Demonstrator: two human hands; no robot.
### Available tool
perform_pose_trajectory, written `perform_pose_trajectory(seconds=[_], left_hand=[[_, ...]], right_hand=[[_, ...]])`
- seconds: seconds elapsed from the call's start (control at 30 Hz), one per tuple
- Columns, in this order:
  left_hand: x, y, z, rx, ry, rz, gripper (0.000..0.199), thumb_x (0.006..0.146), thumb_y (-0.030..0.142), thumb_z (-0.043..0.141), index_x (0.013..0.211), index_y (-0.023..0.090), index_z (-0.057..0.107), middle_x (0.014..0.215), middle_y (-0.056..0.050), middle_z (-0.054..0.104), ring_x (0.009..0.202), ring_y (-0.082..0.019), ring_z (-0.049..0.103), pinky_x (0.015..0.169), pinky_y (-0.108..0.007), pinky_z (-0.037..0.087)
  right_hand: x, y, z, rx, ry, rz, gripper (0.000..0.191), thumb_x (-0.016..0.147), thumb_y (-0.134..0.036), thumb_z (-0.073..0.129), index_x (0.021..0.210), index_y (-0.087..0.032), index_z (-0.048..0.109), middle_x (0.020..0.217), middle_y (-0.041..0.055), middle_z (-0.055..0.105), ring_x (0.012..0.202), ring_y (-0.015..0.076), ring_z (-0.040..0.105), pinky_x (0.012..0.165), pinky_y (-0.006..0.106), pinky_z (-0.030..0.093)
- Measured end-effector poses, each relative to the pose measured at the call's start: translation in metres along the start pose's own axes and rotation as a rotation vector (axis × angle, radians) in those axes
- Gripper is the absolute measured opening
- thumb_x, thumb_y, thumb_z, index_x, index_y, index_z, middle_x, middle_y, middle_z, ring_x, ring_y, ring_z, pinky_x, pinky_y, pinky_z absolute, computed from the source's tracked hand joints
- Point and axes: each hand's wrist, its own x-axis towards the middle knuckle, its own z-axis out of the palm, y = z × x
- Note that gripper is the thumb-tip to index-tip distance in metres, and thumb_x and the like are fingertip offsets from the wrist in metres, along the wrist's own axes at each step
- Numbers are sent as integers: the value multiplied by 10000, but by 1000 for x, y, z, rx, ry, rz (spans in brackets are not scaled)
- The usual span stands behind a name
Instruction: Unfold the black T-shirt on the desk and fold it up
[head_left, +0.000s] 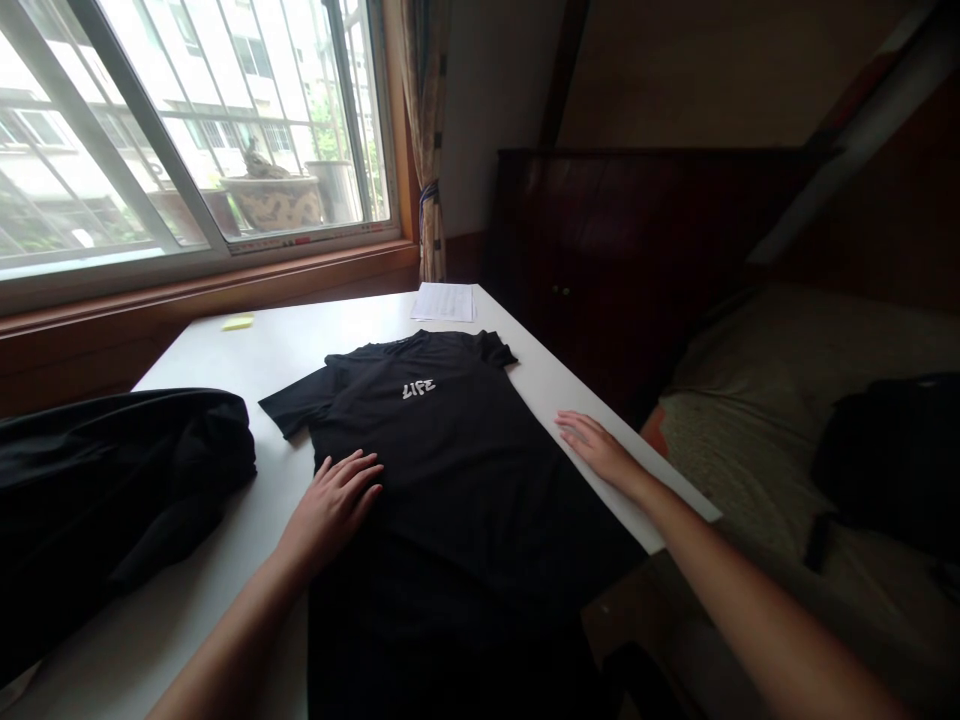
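we press our left hand [335,497] and right hand [598,446], both flat and spread, on the black t-shirt [442,450]; smoothing outward from the near middle should keep it wrinkle-free.

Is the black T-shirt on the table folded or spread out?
Spread out: the black T-shirt lies flat, face up, both sleeves out, lettering showing. The left hand rests on it; its bottom overhangs the table.

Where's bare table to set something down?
Free: far strip of the table between the yellow note and paper sheet; gap between the black pile and T-shirt. Crowded: centre under the T-shirt, where the left hand presses; right hand fills the right edge.
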Motion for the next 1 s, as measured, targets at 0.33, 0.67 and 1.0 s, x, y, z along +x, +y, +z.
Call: perform_pose_trajectory(seconds=[0.33,0.67,1.0], left_hand=[[2,3,-23,-34,119,-11,285,1049,383,463,1159,241,684,1067,-70,696,982,-265,623,856,-418,538],[0,-6,-26,19,130,-17,299,1044,400,453,1110,245,700,981,-63,689,923,-259,604,819,-394,514],[-3,-13,-15,-41,45,-4,287,1031,435,484,1164,276,683,1090,-57,686,994,-255,642,850,-376,541]], right_hand=[[-18,-41,-31,-48,-219,112,129,800,-352,689,788,-226,665,825,33,693,753,207,657,696,301,491],[-11,-47,-38,-152,-300,292,97,728,-245,636,708,-218,727,723,32,739,710,209,677,630,269,431],[-11,-41,-44,61,-351,413,96,708,-238,606,734,-201,691,605,4,687,563,169,629,530,240,401]])
